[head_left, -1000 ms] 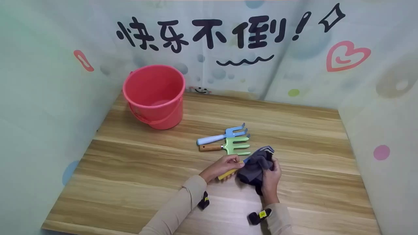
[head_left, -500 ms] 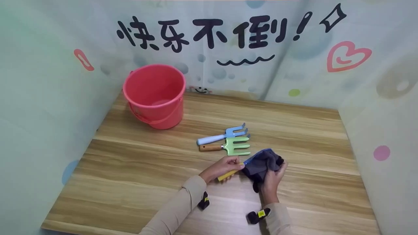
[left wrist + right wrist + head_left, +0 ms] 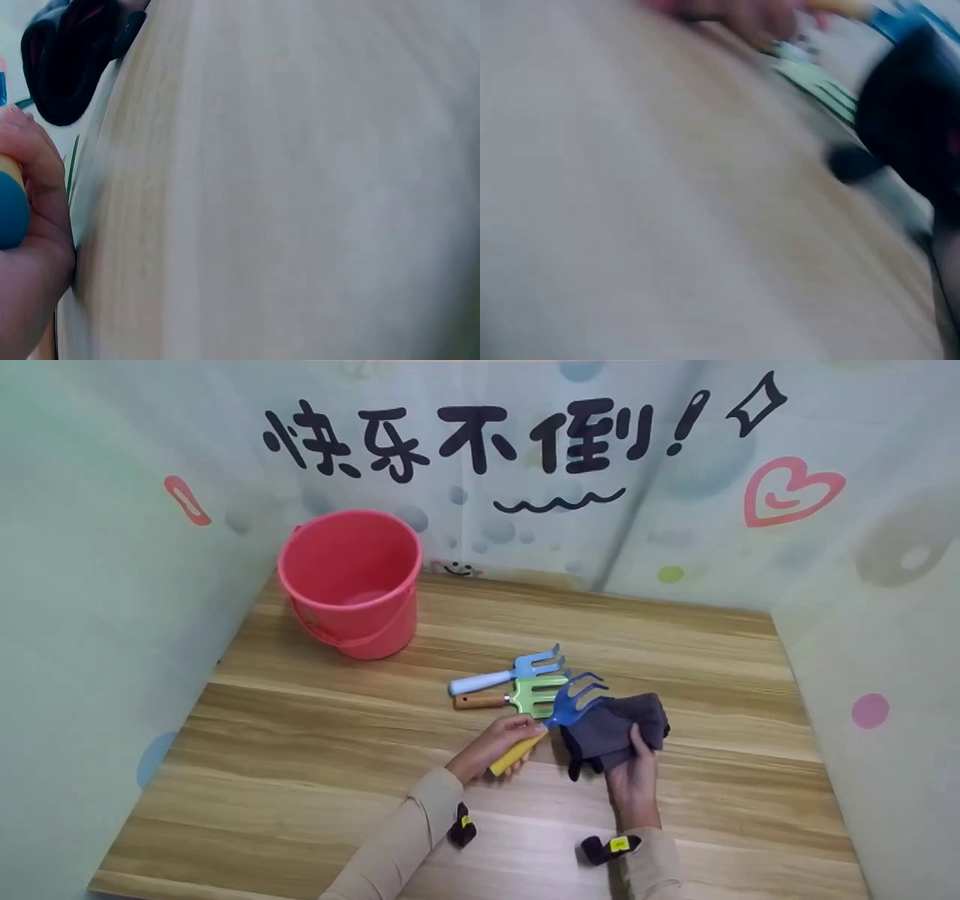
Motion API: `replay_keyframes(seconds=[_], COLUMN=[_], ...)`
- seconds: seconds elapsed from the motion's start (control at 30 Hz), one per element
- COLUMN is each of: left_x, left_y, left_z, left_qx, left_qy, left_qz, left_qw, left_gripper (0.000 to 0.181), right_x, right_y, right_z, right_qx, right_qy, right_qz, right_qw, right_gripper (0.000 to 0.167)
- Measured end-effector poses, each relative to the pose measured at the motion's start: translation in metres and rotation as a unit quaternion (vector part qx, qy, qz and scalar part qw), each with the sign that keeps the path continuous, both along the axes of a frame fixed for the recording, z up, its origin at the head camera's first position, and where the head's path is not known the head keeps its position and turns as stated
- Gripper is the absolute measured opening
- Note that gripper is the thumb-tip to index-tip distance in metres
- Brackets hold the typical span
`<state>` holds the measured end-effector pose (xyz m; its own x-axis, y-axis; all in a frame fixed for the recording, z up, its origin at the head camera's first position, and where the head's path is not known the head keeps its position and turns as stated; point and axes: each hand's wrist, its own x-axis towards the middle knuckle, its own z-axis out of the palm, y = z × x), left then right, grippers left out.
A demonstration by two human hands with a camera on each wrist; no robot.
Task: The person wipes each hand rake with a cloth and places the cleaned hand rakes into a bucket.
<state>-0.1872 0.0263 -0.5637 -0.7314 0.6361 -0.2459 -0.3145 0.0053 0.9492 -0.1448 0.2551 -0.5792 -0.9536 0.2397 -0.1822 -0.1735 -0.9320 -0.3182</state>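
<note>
In the head view my left hand (image 3: 496, 748) grips the yellow handle of a small hand rake (image 3: 570, 708). Its blue head points up and to the right, tines bent at the tips. My right hand (image 3: 636, 784) holds a dark grey cloth (image 3: 611, 727) with black edges, thumb on top of it. The cloth lies right beside the rake's head; whether they touch I cannot tell. In the left wrist view the handle's teal end (image 3: 12, 211) shows in the curled left hand. The right wrist view is blurred, with the cloth (image 3: 911, 112) dark at its right edge.
A light blue hand cultivator (image 3: 487, 681) and a green hand fork (image 3: 531, 696) with a wooden handle lie side by side beyond the hands. The rake overlaps the fork's tines in view. A red bucket (image 3: 390, 622) stands at the back left, near the printed curtain (image 3: 480, 532).
The cloth was wrapped over the rake's head and has come off to the right with my right hand, baring the blue tines. The left hand keeps its grip, shifted slightly left.
</note>
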Motion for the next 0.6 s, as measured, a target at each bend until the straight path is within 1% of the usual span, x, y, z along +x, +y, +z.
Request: replay_keyframes(seconds=[0.07, 0.13, 0.23, 0.27, 0.33, 0.4, 0.47, 0.53, 0.57, 0.6], left_x=[0.0, 0.0, -0.001, -0.001, -0.003, -0.005, -0.008, -0.011, -0.011, -0.012], left_y=[-0.003, -0.006, -0.012, -0.014, -0.019, -0.025, -0.033, -0.043, -0.048, -0.054], left_z=[0.0, 0.001, 0.005, 0.008, 0.018, 0.032, 0.048, 0.067, 0.076, 0.085], left_qx=[0.017, 0.026, 0.021, 0.015, 0.0, -0.016, -0.035, -0.058, -0.072, -0.085], left_qy=[-0.018, -0.037, -0.059, -0.061, -0.058, -0.034, 0.005, 0.045, 0.068, 0.083], left_qz=[0.004, 0.009, 0.031, 0.042, 0.066, 0.096, 0.131, 0.169, 0.187, 0.204], left_qw=[0.9997, 0.9989, 0.9976, 0.9971, 0.9961, 0.9947, 0.9907, 0.9829, 0.9773, 0.9717], left_gripper=[0.032, 0.036, 0.046, 0.046, 0.044, 0.037, 0.029, 0.028, 0.028, 0.03], right_x=[0.0, -0.001, -0.003, -0.004, -0.005, -0.005, -0.005, -0.006, -0.006, -0.006], right_y=[0.007, 0.011, 0.011, 0.01, 0.011, 0.012, 0.012, 0.014, 0.014, 0.014], right_z=[-0.003, -0.005, -0.006, -0.006, -0.006, -0.005, -0.005, -0.005, -0.005, -0.005], right_qx=[-0.054, -0.079, -0.085, -0.084, -0.08, -0.076, -0.07, -0.065, -0.063, -0.06], right_qy=[0.024, 0.039, 0.047, 0.043, 0.034, 0.025, 0.02, 0.022, 0.025, 0.027], right_qz=[0.061, 0.1, 0.13, 0.133, 0.136, 0.14, 0.143, 0.147, 0.15, 0.152], right_qw=[0.9963, 0.9911, 0.9868, 0.9867, 0.9869, 0.9868, 0.987, 0.9867, 0.9863, 0.9861], right_gripper=[0.025, 0.027, 0.027, 0.026, 0.024, 0.023, 0.022, 0.023, 0.023, 0.024])
